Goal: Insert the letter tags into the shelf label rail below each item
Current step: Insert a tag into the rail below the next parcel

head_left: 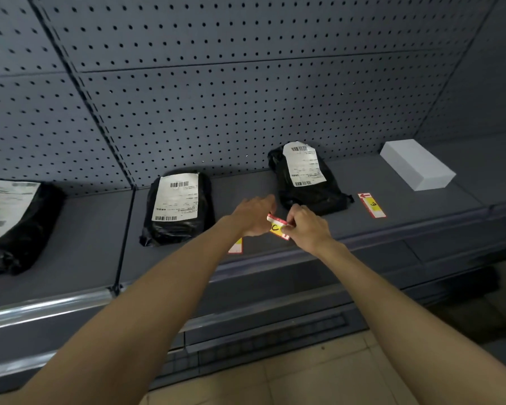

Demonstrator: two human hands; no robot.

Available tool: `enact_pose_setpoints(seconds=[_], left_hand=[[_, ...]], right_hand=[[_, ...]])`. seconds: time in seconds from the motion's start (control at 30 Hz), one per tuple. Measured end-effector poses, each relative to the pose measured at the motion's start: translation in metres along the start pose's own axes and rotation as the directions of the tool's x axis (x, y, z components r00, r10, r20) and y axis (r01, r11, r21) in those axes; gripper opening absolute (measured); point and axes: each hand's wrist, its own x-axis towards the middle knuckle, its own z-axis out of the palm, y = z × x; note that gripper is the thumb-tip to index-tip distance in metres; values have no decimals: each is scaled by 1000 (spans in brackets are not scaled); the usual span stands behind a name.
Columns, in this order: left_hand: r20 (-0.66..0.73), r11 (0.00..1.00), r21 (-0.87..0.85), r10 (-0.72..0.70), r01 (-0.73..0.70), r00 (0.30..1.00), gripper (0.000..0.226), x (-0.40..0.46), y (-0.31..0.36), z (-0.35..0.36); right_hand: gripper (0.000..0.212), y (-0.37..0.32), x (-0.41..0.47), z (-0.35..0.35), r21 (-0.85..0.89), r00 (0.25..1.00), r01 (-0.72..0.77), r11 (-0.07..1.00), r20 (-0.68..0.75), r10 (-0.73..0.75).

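— Tag? 
— Letter tag [277, 226] above the shelf [392, 182] front, long axis running far-left to near-right, "C" showing.
— Grips? 
— Left hand [256, 213] and right hand [306, 228] both pinched on it.

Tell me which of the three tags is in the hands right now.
The tag marked C, pinched between left hand and right hand. The other two lie loose on the shelf: one beside the white box, one under the left wrist.
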Motion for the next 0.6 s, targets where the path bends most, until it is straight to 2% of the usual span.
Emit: enact_pose_setpoints(seconds=[0.13, 0.3, 0.6], left_hand=[[-153, 993, -110, -47, 30, 987, 14, -26, -2, -11], [-276, 976, -196, -147, 95, 950, 14, -88, -22, -27], [-329, 928, -227, -360, 297, 873, 14, -209, -73, -27]], right_hand=[[6, -8, -4, -8, 120, 992, 100, 988, -93, -89], [5, -45, -15, -10, 238, 934, 351, 905, -154, -322], [12, -129, -64, 30, 318, 866, 496, 808, -115, -487]])
